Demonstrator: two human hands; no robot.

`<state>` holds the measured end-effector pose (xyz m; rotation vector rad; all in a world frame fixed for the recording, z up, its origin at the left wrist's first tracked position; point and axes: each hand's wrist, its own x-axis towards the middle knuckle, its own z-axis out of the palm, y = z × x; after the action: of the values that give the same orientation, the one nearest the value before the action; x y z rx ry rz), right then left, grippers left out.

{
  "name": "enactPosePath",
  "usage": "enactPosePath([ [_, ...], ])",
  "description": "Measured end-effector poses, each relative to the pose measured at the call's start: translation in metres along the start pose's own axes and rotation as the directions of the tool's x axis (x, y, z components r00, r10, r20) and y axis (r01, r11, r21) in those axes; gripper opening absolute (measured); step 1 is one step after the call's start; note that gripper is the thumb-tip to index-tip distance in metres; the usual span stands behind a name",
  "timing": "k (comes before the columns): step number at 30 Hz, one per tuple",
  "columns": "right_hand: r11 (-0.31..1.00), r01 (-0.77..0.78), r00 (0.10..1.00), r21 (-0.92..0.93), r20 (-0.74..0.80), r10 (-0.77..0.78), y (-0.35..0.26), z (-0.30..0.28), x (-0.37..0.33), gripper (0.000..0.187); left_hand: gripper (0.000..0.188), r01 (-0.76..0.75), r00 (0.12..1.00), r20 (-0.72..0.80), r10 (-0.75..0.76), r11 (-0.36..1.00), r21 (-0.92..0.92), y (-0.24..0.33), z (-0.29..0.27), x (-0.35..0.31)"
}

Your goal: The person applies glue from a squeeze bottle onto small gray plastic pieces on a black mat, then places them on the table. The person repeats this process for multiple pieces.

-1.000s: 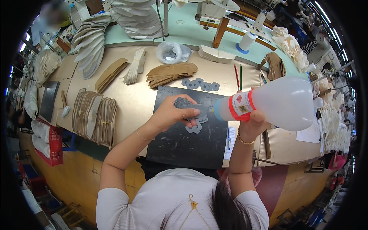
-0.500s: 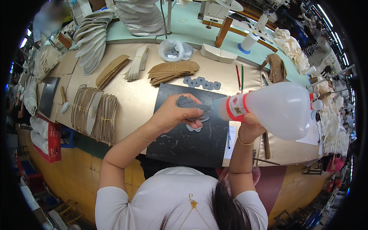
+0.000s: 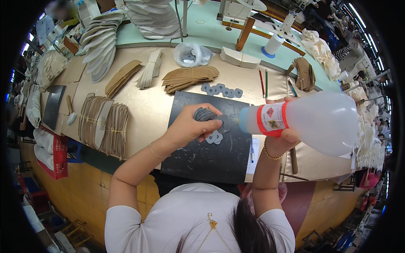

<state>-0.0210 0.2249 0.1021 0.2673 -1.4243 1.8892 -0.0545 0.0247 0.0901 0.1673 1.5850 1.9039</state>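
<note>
My left hand [image 3: 190, 125] is closed around a fanned stack of small grey cut pieces [image 3: 205, 114], thumb pressing on the top one. Wrapped round the neck of a translucent white plastic bottle [image 3: 320, 120] is my right hand [image 3: 283, 141]. The bottle lies tilted on its side, its pale blue mouth pointing left toward the stack, a small gap apart. Its neck carries a red-and-white label. Under my left hand, a few more grey pieces [image 3: 214, 137] rest on a black board [image 3: 202, 162]. Another row of grey pieces [image 3: 222, 90] lies just beyond the board.
Banded bundles of brown cut pieces [image 3: 103, 122] lie on the left, more brown pieces [image 3: 190, 78] behind the board. A plastic bag [image 3: 193, 55], two pencils [image 3: 264, 84] and a thread cone [image 3: 273, 45] are further back. A red crate [image 3: 59, 156] stands at the left edge.
The bottle has moved right, away from the grey stack, with my right hand. My left hand keeps its hold on the stack, nearly in place.
</note>
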Motion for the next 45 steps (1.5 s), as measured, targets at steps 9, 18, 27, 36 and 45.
enactPosePath([
  [9,0.965,0.151,0.961,-0.213,0.261,-0.093,0.011,0.003,-0.002,0.087,0.02,-0.006,1.0,0.01,0.006,1.0,-0.005,0.001,0.006,-0.001],
  [18,0.989,0.091,0.973,-0.117,0.224,-0.063,0.006,0.013,-0.001,0.08,0.02,0.019,0.999,0.029,-0.019,1.0,-0.01,0.001,0.004,0.001],
  [27,0.968,0.167,0.985,-0.189,-0.017,-0.173,0.021,-0.013,0.008,0.088,0.021,0.136,0.991,0.039,-0.131,0.977,-0.164,-0.011,-0.001,0.013],
  [36,0.919,0.161,0.967,-0.359,-0.129,-0.22,0.015,-0.047,0.011,0.093,0.018,0.091,0.98,-0.189,-0.054,0.977,0.194,-0.057,-0.06,0.13],
  [45,0.952,0.104,0.978,-0.287,-0.143,-0.15,0.0,-0.063,0.008,0.098,0.018,0.112,0.973,-0.229,-0.016,0.904,0.413,-0.068,-0.064,0.193],
])
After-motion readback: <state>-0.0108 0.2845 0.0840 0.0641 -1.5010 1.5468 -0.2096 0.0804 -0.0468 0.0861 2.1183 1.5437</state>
